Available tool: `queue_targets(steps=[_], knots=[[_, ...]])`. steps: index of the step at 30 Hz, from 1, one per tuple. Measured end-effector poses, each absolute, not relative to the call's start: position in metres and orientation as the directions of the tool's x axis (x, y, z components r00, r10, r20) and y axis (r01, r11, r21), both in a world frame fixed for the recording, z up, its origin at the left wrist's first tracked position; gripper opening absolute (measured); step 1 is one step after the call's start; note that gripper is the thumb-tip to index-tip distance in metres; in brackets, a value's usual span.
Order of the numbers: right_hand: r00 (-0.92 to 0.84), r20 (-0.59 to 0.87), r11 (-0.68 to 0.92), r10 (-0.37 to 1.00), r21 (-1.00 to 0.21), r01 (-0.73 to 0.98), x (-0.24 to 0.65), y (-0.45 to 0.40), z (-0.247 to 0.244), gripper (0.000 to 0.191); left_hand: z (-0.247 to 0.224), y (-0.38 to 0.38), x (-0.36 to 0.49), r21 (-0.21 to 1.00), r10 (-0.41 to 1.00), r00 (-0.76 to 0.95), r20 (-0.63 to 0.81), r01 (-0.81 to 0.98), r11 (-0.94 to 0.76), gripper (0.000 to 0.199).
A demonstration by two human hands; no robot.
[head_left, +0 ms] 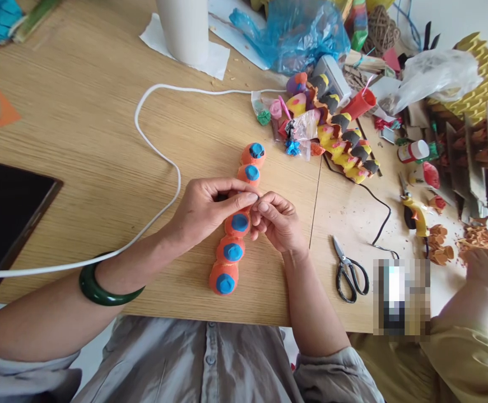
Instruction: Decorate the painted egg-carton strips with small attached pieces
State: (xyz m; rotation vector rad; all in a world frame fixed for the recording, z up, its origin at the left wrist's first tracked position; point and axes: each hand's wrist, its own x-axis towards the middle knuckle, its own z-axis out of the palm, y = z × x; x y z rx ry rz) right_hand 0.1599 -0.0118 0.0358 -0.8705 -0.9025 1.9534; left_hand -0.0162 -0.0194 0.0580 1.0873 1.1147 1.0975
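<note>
A strip of orange bumps (231, 250), like a painted egg-carton row, lies on the wooden table before me. Flat blue discs cap the bumps, and the farthest blue disc (256, 150) carries small dark marks. Above the strip's middle, my left hand (210, 210) is closed in a pinch, thumb against forefinger. My right hand (278, 219) meets it there, its thumb and forefinger also pinched together. Something tiny and dark may sit between the fingertips, too small to name. Both hands cover part of the strip.
A white cable (179, 173) loops across the table on the left, near a dark tablet (8, 218). Scissors (348, 271) lie to the right. Painted carton strips (344, 134), bags and craft scraps crowd the back right. Another person's hand (485, 271) is at far right.
</note>
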Motion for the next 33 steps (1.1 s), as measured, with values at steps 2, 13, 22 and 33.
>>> queue_targets(steps=[2,13,22,33], knots=[[-0.451,-0.244,-0.430,0.858,-0.822,-0.374,0.160,-0.012,0.036,0.036,0.059,-0.020,-0.016,0.984,0.982,0.144,-0.119,-0.114,0.136,0.023],[-0.464,-0.234,-0.432,0.854,-0.816,-0.383,0.163,-0.010,0.034,0.043,0.061,-0.020,-0.015,0.974,0.987,0.071,-0.147,-0.164,0.157,0.017],[-0.489,-0.227,-0.451,0.842,-0.794,-0.407,0.163,-0.011,0.032,0.045,0.070,-0.030,-0.010,0.969,0.990,0.100,-0.103,-0.216,0.122,0.012],[-0.487,-0.187,-0.426,0.853,-0.790,-0.442,0.161,-0.012,0.027,0.037,0.066,-0.033,-0.004,0.968,0.993,0.090,-0.081,-0.229,0.100,0.016]])
